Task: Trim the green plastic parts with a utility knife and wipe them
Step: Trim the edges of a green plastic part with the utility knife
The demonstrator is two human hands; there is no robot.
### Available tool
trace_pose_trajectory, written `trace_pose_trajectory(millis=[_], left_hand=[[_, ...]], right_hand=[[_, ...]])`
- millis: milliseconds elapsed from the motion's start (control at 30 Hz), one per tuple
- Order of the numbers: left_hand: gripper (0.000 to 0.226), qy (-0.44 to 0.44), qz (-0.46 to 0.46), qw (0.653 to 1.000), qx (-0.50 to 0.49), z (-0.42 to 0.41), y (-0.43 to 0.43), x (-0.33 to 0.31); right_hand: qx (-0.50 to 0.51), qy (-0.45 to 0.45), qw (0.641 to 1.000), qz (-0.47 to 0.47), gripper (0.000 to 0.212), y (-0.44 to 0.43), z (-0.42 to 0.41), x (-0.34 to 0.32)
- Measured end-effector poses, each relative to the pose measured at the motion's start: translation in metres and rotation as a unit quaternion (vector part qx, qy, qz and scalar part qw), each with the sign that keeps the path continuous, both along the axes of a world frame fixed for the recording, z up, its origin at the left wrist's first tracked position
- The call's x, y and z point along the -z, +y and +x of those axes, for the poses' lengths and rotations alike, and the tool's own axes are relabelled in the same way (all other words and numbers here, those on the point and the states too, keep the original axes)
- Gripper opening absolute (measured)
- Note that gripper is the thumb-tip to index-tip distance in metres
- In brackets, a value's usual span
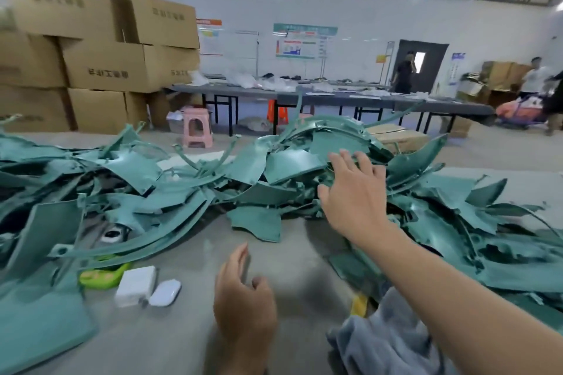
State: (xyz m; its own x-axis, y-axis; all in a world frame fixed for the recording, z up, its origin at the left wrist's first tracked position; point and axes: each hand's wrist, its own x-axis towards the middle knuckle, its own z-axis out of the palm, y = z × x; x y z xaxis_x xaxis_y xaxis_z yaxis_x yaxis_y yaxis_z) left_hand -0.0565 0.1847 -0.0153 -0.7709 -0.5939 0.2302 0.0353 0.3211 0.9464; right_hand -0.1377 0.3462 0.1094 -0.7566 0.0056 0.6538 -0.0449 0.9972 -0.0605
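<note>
A big heap of green plastic parts (189,189) lies across the grey table (170,335) from left to right. My right hand (355,192) is stretched out over the heap's middle, fingers spread and relaxed, its fingertips at the parts near the top; whether they touch is unclear. My left hand (243,298) hovers low over the bare table in front, fingers loosely curved, holding nothing. A grey cloth (387,341) lies bunched at the front right under my right forearm. A yellow object (359,304), partly hidden by the cloth, may be the knife.
A white charger block (135,285), a white case (164,292) and a bright green item (100,275) lie front left. Behind stand stacked cardboard boxes (100,67), a pink stool (197,128), long dark tables (304,94) and two people (403,73) at the back right.
</note>
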Motion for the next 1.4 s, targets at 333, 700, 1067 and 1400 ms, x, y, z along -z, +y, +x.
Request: trace_pose_trajectory(millis=[333,700,1067,1400], left_hand=[[0.06,-0.023,0.061,0.998,0.01,-0.008,-0.008,0.002],[0.047,-0.075,0.071,0.992,0.077,-0.007,-0.01,0.002],[0.033,-0.115,0.056,0.986,0.102,-0.01,-0.007,0.007],[0.036,-0.106,0.046,0.984,0.137,-0.007,-0.004,0.007]], right_hand=[[0.05,-0.208,0.973,0.083,0.071,-0.004,-0.036,0.032],[0.039,-0.161,0.977,0.132,0.019,0.007,-0.009,-0.024],[-0.021,-0.176,0.982,0.065,0.012,0.008,0.039,-0.02],[-0.039,-0.157,0.982,-0.098,0.013,0.025,0.062,-0.01]])
